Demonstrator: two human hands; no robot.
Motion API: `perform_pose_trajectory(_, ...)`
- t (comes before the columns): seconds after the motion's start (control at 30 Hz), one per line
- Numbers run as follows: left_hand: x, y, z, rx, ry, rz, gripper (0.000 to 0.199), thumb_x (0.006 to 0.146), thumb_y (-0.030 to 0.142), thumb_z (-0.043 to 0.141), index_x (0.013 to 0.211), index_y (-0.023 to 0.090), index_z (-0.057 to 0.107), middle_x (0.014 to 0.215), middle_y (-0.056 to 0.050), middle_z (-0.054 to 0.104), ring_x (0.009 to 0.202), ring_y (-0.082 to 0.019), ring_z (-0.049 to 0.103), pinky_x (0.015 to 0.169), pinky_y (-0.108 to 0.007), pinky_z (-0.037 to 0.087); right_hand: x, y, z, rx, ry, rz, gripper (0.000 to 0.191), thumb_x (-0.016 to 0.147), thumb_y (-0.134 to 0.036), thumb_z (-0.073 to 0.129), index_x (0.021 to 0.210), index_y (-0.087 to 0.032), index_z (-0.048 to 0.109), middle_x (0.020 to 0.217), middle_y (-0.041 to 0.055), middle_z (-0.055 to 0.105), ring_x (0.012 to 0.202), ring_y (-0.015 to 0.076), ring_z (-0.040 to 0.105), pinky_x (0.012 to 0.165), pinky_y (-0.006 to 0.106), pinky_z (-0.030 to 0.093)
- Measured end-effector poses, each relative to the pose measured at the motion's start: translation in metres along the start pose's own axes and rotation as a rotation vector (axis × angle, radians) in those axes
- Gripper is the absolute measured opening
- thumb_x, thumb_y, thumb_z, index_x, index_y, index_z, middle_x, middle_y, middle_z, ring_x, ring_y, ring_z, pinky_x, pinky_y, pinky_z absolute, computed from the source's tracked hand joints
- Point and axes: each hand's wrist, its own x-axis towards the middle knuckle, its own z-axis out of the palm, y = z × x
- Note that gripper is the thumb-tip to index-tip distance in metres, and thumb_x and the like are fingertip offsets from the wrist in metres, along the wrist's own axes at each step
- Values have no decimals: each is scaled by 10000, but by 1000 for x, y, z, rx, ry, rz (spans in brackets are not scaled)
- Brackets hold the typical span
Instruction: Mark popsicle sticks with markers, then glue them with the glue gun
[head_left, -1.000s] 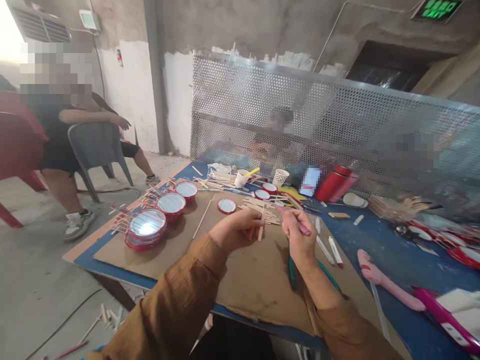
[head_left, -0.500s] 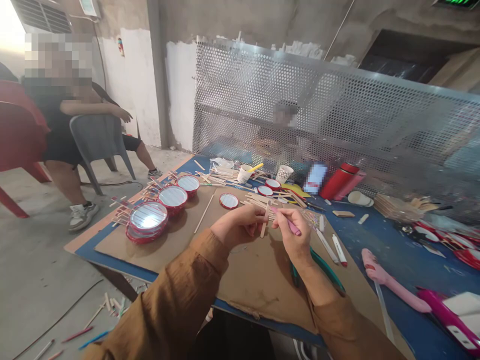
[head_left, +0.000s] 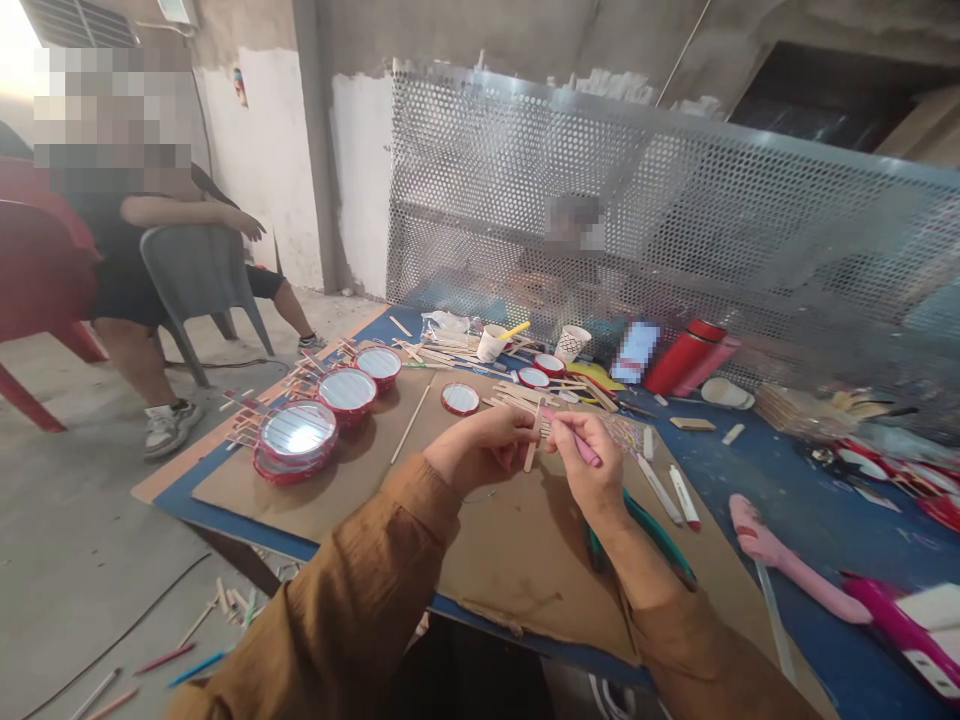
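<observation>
Our left hand [head_left: 476,447] pinches a flat wooden craft stick [head_left: 533,448]; our right hand [head_left: 591,465] grips a slim pink rod [head_left: 579,450]; round red-rimmed mirrors [head_left: 346,392] sit left of the grip.

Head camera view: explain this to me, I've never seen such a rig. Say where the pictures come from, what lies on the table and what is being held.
These pictures come from a camera worn on a person's head, looking forward and down, so the brown-sleeved arms are the wearer's own; no machine is involved. The left hand holds a wooden craft stick upright, and the right hand pinches a pink pen-like tool. Beneath them a cardboard sheet lies on a blue table, bearing red-rimmed round discs with shiny faces, loose craft sticks and green-handled pliers.
</observation>
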Motion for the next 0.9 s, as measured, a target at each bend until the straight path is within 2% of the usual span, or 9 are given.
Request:
perform_pose_trajectory(0.43, -3, 1, 1, -54, -10, -3, 153, 906, 236, 515, 815, 139, 591, 590, 20, 601, 408, -57, 463, 435, -156, 356, 1, 0, 0, 18, -16, 2, 214, 887, -412, 614, 925, -205, 652, 676, 5, 678, 577, 158, 662, 574, 270, 537)
perform_pose_trajectory(0.7, -3, 0, 2, -100, 22, -23, 204, 902, 256, 549, 735, 144, 586, 552, 21, 567, 402, -55, 449, 431, -161, 333, 0, 2, 0, -5, -29, 2, 219, 889, -422, 613, 945, -214, 649, 718, 11, 691, 623, 161, 669, 627, 284, 557)
perform_pose_trajectory(0.9, -4, 1, 2, -92, 41, -47, 240, 915, 280, 549, 709, 159, 519, 559, 13, 588, 406, -59, 456, 431, -164, 330, 1, 3, -2, -40, 89, 59, 225, 868, -433, 633, 898, -211, 653, 667, -1, 671, 553, 158, 649, 568, 280, 538)
